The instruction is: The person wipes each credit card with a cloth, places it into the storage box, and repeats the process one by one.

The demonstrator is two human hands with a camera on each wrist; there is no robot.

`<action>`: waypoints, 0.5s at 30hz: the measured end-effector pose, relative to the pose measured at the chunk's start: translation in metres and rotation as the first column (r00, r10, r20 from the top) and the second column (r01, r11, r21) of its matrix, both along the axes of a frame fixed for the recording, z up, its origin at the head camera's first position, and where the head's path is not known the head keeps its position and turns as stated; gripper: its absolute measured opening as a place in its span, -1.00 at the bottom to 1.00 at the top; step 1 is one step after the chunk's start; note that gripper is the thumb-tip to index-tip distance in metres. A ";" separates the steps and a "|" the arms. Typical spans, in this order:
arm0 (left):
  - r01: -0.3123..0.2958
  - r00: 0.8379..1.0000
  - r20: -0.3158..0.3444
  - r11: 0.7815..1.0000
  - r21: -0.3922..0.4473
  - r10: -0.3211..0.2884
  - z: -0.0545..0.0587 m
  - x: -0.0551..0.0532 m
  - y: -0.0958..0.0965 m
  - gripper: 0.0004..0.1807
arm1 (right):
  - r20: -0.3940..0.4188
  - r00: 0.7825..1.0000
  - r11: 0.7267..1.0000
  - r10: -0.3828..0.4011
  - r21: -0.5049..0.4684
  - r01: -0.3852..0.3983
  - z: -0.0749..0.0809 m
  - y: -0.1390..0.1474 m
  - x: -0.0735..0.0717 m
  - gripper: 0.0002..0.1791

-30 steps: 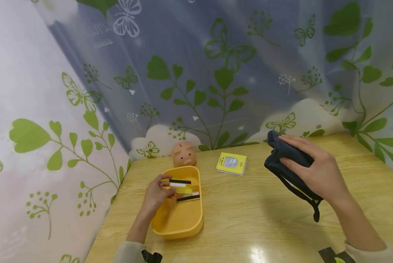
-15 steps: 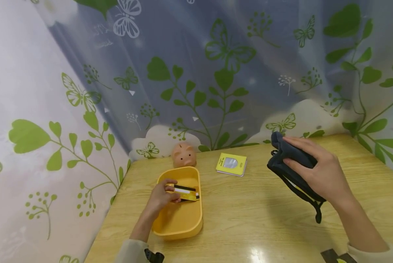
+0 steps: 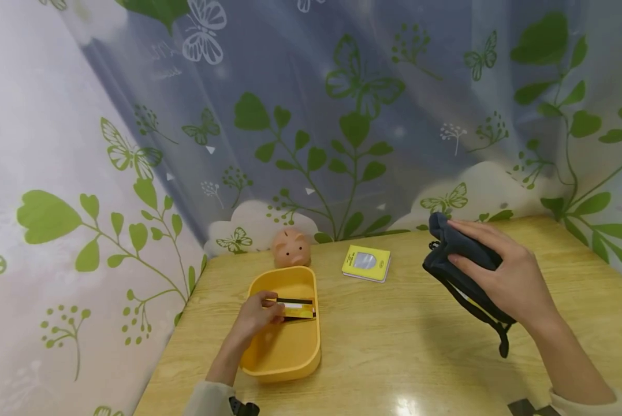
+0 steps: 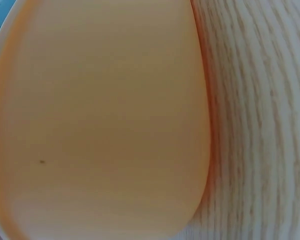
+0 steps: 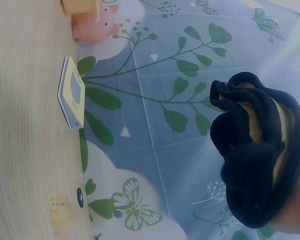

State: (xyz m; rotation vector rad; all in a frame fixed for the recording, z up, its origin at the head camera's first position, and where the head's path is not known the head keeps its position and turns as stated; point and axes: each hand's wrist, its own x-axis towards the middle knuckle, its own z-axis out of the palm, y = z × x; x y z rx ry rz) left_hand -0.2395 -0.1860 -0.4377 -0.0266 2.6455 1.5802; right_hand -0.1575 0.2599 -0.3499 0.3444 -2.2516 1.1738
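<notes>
My left hand (image 3: 253, 318) reaches into a yellow rectangular bin (image 3: 285, 355) and pinches a yellow bank card (image 3: 304, 310), its black stripe and white strip facing up. The dark edge of another card shows just under it. In the left wrist view only the bin's bare floor (image 4: 105, 100) shows, without the hand. On the right, my right hand (image 3: 518, 277) holds a dark navy fabric pouch (image 3: 443, 245) above the table, thumb on one side and fingers over the top. In the right wrist view the pouch (image 5: 255, 165) shows folded layers with yellowish lining.
A pink piggy bank (image 3: 291, 248) stands right behind the bin. A small yellow booklet (image 3: 367, 263) lies farther right on the wooden table (image 3: 373, 335). The right wrist view also shows a yellow card (image 5: 61, 215) and a small dark round object (image 5: 80, 197) on the table.
My left hand has moved slightly right and down inside the bin, bringing the bank card over the other card. The right hand and pouch have shifted a little right and down.
</notes>
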 end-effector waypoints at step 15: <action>0.029 0.999 -0.014 0.997 -0.067 -0.030 0.006 0.005 0.001 -0.57 | 0.029 1.000 1.000 -0.010 -0.007 0.010 -0.002 0.001 0.002 -0.34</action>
